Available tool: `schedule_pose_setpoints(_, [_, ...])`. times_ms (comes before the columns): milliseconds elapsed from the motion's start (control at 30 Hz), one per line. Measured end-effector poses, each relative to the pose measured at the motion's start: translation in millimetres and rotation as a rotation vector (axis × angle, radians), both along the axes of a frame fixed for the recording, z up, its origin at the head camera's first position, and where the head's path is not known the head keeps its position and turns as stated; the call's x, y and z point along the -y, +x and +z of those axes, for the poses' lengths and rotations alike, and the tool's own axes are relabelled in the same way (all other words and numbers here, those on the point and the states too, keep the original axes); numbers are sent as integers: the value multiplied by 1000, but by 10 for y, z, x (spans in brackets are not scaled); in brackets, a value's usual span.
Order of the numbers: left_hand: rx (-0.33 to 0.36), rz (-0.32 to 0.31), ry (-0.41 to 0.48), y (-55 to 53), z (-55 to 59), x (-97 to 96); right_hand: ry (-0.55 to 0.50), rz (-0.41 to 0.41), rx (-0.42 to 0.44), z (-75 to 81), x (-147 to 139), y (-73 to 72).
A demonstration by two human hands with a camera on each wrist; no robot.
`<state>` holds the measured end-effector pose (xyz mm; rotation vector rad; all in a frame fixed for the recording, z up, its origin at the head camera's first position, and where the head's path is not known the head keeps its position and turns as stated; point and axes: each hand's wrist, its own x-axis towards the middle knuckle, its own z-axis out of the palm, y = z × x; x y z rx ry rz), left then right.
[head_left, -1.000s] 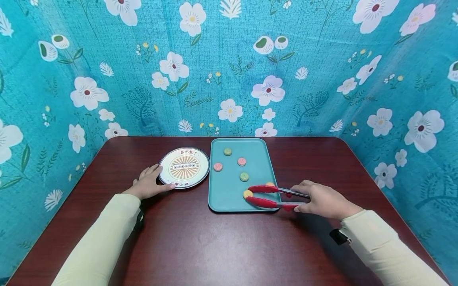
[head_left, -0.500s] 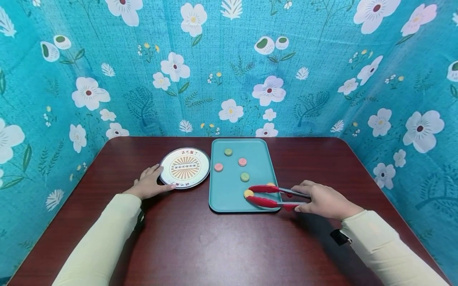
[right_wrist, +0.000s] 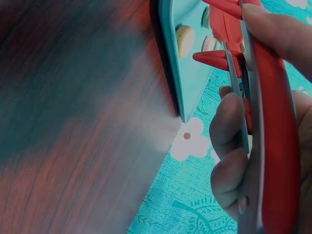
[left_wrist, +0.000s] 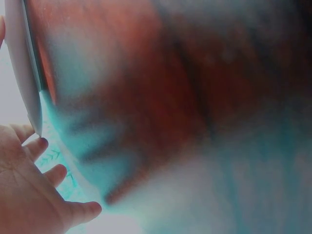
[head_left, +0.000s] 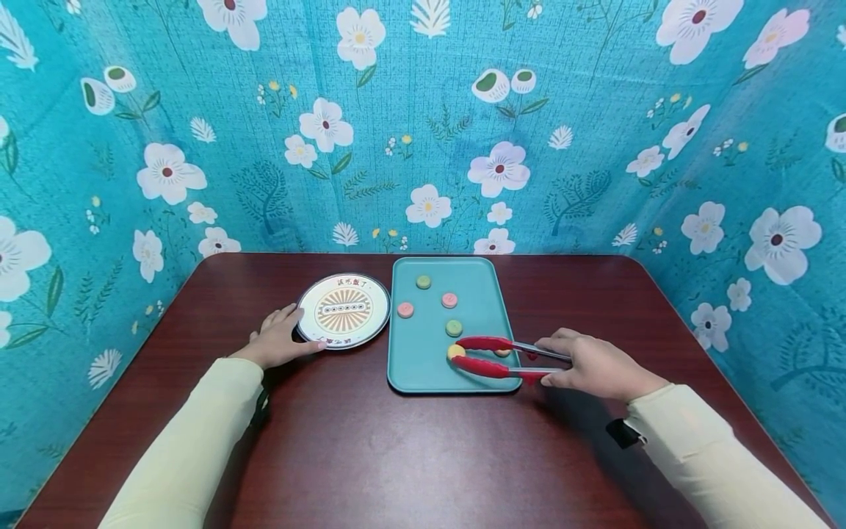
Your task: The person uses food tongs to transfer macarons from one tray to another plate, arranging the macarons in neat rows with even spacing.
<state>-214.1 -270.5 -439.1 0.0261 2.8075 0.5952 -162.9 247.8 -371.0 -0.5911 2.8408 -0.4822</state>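
In the head view my right hand grips a pair of red-tipped metal tongs. At the tong tips sits a yellow macaron, over the teal tray. Another yellow macaron shows between the tong arms, partly covered. In the right wrist view, thumb and fingers wrap the tongs' red handle. My left hand rests at the left rim of a white patterned plate, fingers spread and touching its edge. The left wrist view shows the plate edge-on above the fingers.
Also on the tray lie two green macarons and two pink macarons. The tray stands just right of the plate on a dark reddish wooden table. A blue floral cloth hangs behind and at both sides.
The tongs and the yellow macaron at their tips have shifted slightly upward in the head view. More of the other yellow macaron now shows between the tong arms. The left hand stays at the plate.
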Motion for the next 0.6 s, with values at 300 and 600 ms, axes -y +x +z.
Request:
schedule_pose_setpoints(300, [7, 8, -2, 1, -3, 11, -8, -1, -16, 18, 59, -47])
schedule_pose_setpoints(600, [11, 6, 4, -5, -12, 4, -22, -5, -29, 50, 90, -103])
